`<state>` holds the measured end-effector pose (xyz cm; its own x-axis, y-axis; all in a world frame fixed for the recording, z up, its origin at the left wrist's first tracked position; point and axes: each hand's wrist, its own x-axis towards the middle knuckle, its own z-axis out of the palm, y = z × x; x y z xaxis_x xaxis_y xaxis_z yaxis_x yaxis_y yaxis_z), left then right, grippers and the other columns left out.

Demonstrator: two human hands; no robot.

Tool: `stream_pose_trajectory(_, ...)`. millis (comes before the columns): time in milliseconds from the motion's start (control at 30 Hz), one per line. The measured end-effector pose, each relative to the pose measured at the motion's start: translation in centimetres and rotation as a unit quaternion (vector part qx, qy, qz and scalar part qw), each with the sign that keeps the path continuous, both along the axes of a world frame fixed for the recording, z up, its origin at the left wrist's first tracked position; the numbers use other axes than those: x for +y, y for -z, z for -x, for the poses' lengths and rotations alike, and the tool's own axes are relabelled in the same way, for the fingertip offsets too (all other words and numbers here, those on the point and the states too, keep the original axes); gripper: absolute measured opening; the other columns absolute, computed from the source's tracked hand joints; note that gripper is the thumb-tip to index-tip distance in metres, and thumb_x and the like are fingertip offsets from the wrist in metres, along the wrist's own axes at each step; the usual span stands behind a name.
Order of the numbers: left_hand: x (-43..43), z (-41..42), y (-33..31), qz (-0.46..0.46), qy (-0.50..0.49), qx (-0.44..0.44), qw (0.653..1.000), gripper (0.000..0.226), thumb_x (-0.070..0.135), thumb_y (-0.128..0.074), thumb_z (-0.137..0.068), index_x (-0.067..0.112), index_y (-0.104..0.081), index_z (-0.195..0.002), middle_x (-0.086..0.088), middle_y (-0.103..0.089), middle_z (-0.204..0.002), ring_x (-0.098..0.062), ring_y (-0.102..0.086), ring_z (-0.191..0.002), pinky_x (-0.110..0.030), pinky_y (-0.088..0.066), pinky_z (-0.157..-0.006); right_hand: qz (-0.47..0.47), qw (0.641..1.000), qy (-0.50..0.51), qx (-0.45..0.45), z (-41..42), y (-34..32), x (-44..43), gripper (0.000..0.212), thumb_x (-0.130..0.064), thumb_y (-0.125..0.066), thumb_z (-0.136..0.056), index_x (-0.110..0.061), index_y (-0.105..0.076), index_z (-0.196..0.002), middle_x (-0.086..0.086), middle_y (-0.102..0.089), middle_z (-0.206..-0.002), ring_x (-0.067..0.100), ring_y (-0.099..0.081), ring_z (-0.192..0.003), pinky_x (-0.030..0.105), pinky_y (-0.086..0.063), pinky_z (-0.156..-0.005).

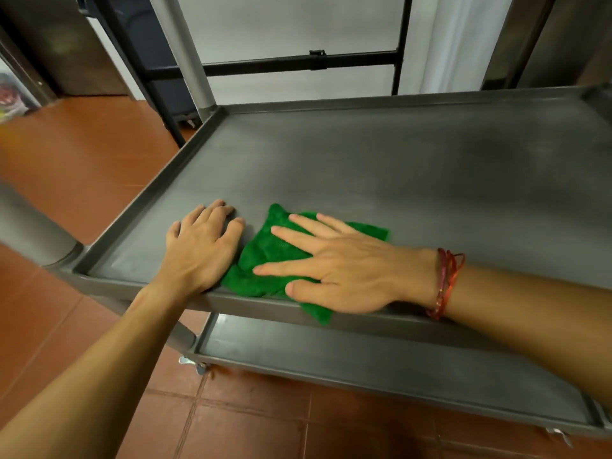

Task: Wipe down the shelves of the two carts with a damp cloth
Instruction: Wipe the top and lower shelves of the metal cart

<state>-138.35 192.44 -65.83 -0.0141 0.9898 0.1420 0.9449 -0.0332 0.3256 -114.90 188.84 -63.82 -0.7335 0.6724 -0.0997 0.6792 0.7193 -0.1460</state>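
A green cloth (pixel 265 256) is pressed flat on the upper shelf (pixel 397 167), near its 7 o'clock corner, by the right hand (pixel 344 270), grip apart with fingers straight and spread. The left hand (pixel 202 246) is rested just beside the cloth at its 9 o'clock, grip apart, nothing held.

Mostly matt grey, with one fuzzy green patch.
The upper shelf (pixel 397 167) looked like dull grey moulded plastic or coated metal, finely grained and faintly streaked; the lower shelf (pixel 364 356) had the same matt finish. The green cloth (pixel 265 256) was soft, short-piled fabric. The corner post (pixel 185 54) was a smooth, satin silvery tube. The floor tiles (pixel 82 154) were reddish-brown with a low sheen, and the bracelet (pixel 445 283) was thin red thread.
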Motion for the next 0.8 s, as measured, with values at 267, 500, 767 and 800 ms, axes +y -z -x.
stream_pose_trajectory(267, 0.3, -0.1, 0.1, 0.008, 0.006, 0.009, 1.000, 0.068, 0.057, -0.018, -0.087, 0.028, -0.048, -0.140, 0.008, -0.035, -0.157, -0.017, -0.025, -0.146, -0.050, -0.016, -0.119, 0.032, 0.986, 0.165, -0.018, -5.1, -0.4, 6.6, 0.046, -0.057, -0.018, -0.102, -0.065, -0.007, -0.146, -0.003, 0.009, -0.167, 0.023, 0.014, -0.153, 0.046, 0.008, -0.124)
stream_pose_trajectory(500, 0.2, -0.1, -0.1, 0.004, 0.011, 0.020, 1.000, 0.068, 0.057, -0.019, -0.087, 0.026, -0.049, -0.139, 0.006, -0.038, -0.155, -0.019, -0.028, -0.143, -0.050, -0.019, -0.116, 0.034, 0.998, 0.059, -0.010, -5.4, -0.5, -2.0, 0.046, -0.059, -0.019, -0.101, -0.071, -0.002, -0.142, -0.007, 0.018, -0.165, 0.019, 0.026, -0.150, 0.045, 0.015, -0.122)
stream_pose_trajectory(767, -1.4, -3.6, -2.3, -0.054, 0.178, 0.013, 0.983, 0.074, 0.061, -0.032, -0.084, 0.016, -0.053, -0.139, -0.013, -0.043, -0.151, -0.030, -0.034, -0.141, -0.041, -0.022, -0.117, -0.006, 0.965, 0.262, 0.009, -11.1, -1.6, -6.7, 0.074, -0.079, 0.003, -0.081, -0.056, 0.001, -0.151, -0.001, 0.014, -0.167, 0.016, 0.018, -0.152, 0.033, 0.008, -0.120)
stream_pose_trajectory(800, -2.1, -5.3, -2.7, -0.071, 0.260, 0.013, 0.963, 0.069, 0.058, -0.036, -0.087, 0.017, -0.053, -0.140, -0.013, -0.043, -0.151, -0.031, -0.034, -0.142, -0.039, -0.022, -0.118, -0.004, 0.950, 0.312, 0.005, -12.3, -1.2, -7.1, 0.080, -0.078, 0.008, -0.077, -0.054, -0.001, -0.152, 0.001, 0.009, -0.167, 0.018, 0.014, -0.153, 0.034, 0.005, -0.121)
